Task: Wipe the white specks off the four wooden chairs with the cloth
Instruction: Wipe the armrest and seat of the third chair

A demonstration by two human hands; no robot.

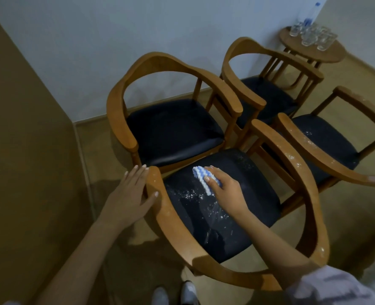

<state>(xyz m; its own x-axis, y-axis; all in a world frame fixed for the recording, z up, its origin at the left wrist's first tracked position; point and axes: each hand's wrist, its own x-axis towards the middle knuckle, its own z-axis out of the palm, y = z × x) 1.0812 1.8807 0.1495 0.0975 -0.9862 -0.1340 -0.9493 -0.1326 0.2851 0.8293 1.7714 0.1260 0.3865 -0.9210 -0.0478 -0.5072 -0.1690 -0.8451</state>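
The cloth (205, 179) is a blue-and-white striped one, bunched into a short strip on the dark seat of the nearest chair (182, 236), up toward the seat's far-left corner. Its long axis runs diagonally: the far end points at the far-left chair (120, 111), and the near end angles back toward the person. The right hand (224, 190) is on top of it with fingers curled over and thumb on the stripes, gripping it and holding it down on the seat.

White specks (193, 195) sit just beside the cloth's near end and trail back across the seat toward the person. There are more on this chair's right arm.

The left hand (130, 194) rests on the tip of the left armrest — fingers straight and a bit spread, thumb laid over the wood.

Room-wise, the curved arm-and-back rail fences the seat on the left, near and right sides. Only the far edge is open, and it sits close to the far-left chair's seat. The right-side chair (309, 148) is speckled too, and its arm sits just beside this one's. The far-right chair (232, 69) sits by the wall — past it is a round bench (327, 56) with glasses (309, 37) on it. There's open floor (83, 155) to the left.
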